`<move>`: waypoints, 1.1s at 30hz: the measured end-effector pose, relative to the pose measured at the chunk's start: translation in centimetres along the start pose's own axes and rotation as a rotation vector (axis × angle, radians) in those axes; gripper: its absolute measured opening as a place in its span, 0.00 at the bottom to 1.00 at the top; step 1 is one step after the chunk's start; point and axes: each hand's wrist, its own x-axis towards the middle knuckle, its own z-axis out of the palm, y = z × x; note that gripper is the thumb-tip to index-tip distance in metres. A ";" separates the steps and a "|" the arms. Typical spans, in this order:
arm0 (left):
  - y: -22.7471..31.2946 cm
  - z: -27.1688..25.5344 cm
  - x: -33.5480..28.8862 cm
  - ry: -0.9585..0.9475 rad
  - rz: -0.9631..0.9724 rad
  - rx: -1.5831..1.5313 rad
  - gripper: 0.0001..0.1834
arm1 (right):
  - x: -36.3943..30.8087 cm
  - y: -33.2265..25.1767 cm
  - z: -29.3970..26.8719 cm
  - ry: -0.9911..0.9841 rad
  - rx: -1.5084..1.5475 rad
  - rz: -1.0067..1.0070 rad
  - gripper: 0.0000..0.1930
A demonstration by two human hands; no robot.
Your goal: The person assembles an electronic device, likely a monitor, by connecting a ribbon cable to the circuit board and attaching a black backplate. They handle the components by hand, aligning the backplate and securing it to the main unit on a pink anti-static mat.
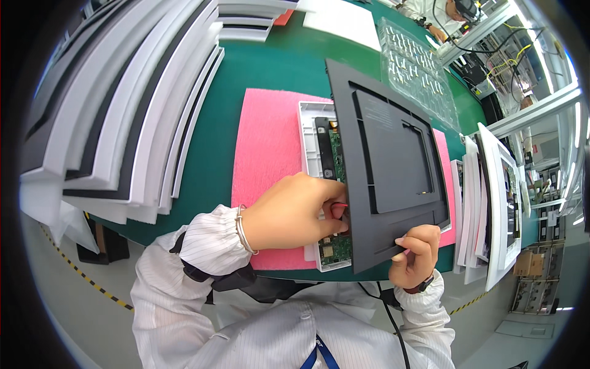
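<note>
A dark grey rectangular back panel stands tilted over a white device housing that has a green circuit board inside. My right hand pinches the panel's near lower edge and holds it raised. My left hand reaches into the gap between panel and board, its thumb and fingers closed together. A red bit shows at its fingertips; I cannot make out whether they hold anything, as the panel partly hides them. Under the housing lies a pink foam sheet.
Tall stacks of white and dark panels with foam stand at the left of the green table. More upright frames stand at the right. Behind the raised panel is a clear tray of small parts. A person works at the far right.
</note>
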 end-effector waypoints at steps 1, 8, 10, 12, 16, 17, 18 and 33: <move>0.4 -0.4 0.0 -0.026 0.001 -0.024 0.13 | 0.1 -0.1 0.1 0.015 -0.014 -0.008 0.10; 1.3 -2.3 0.1 -0.205 -0.050 -0.291 0.16 | 0.0 -0.1 0.6 0.081 -0.019 0.015 0.11; 0.9 -2.8 0.4 -0.200 0.061 -0.178 0.16 | 0.0 0.0 0.5 0.086 -0.017 0.013 0.11; -0.6 -2.9 0.4 -0.194 0.165 -0.134 0.19 | 0.2 0.1 0.5 0.086 0.004 -0.006 0.11; -0.8 -3.0 0.4 -0.182 0.187 -0.272 0.21 | 0.4 0.1 0.5 0.094 0.008 -0.013 0.11; -0.8 -2.9 0.5 -0.182 0.154 -0.363 0.21 | 0.5 0.1 0.4 0.099 0.007 -0.016 0.11; -1.0 -2.6 0.5 -0.180 0.119 -0.456 0.22 | 0.4 0.1 0.5 0.101 0.007 -0.019 0.11; -1.4 -0.9 1.1 -0.084 -0.366 -1.068 0.15 | 0.4 0.3 0.6 0.035 -0.010 -0.057 0.12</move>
